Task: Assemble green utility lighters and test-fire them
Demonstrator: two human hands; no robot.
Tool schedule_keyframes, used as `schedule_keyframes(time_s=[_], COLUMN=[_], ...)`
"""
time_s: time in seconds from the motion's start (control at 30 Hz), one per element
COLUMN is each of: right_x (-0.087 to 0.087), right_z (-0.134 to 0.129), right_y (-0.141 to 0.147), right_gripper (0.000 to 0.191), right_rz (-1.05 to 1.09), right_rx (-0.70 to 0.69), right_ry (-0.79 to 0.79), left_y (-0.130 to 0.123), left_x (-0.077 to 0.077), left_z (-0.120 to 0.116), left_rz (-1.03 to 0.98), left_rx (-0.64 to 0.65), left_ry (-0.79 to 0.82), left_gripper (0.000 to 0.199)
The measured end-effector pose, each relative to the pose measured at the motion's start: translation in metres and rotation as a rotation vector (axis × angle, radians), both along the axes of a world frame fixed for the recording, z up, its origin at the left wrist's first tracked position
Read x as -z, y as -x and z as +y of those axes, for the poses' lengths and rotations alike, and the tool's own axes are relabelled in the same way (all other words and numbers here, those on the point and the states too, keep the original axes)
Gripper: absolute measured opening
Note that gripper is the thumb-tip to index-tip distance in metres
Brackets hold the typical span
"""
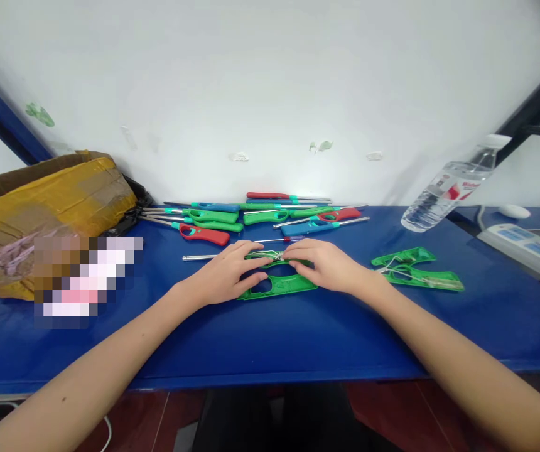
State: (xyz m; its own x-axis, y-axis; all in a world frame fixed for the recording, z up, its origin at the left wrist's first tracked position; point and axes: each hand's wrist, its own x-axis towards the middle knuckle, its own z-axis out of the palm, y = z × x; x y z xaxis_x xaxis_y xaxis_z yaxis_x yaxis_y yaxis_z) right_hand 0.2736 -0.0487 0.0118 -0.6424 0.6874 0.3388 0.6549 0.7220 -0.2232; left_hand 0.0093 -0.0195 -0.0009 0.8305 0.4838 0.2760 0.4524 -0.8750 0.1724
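Observation:
Between my hands lies an opened green lighter half [274, 255], with thin wires and small inner parts showing; its metal tube [198, 257] sticks out to the left. My left hand [230, 271] grips this half near the tube end, thumb below and fingers above. On its right part, the thumb and fingers of my right hand [323, 263] close over the inner parts; which piece they pinch is hidden. Just below rests the other green shell half [293, 285], its hollow side up, with my left thumb close to its hole. A screwdriver [293, 239] lies right behind.
Several red, green and blue lighters [218, 216] are piled along the wall. Another opened green lighter [421, 273] lies right. A water bottle [453, 185], a power strip [524, 248] and a white mouse [513, 211] stand farther right. Left is a taped box [63, 194].

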Motion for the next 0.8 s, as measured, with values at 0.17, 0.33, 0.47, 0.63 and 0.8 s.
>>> schedule_keyframes(time_s=[0.17,0.33,0.47,0.63,0.8], right_x=[0.0030,0.0041,0.0042,0.0046,0.0049], right_z=[0.0010,0.0014,0.0011,0.0011,0.0012], right_y=[-0.0015,-0.0014,-0.0012,-0.0009,-0.0007], right_gripper=[0.028,0.027,0.027,0.027,0.026], right_rz=[-0.002,0.002,0.006,0.000,0.012], right_rx=[0.013,0.012,0.012,0.015,0.012], right_ry=[-0.001,0.013,0.019,0.027,0.019], left_y=[0.0002,0.0006,-0.0001,-0.0005,0.0002], left_x=[0.0010,0.0015,0.0015,0.0025,0.0029], left_z=[0.0002,-0.0003,-0.0009,-0.0016,-0.0011], left_rz=[-0.010,-0.013,-0.009,-0.012,-0.026], left_rx=[-0.003,-0.004,-0.010,-0.013,-0.011], left_ry=[0.021,0.020,0.030,0.031,0.026], left_gripper=[0.043,0.043,0.043,0.045,0.045])
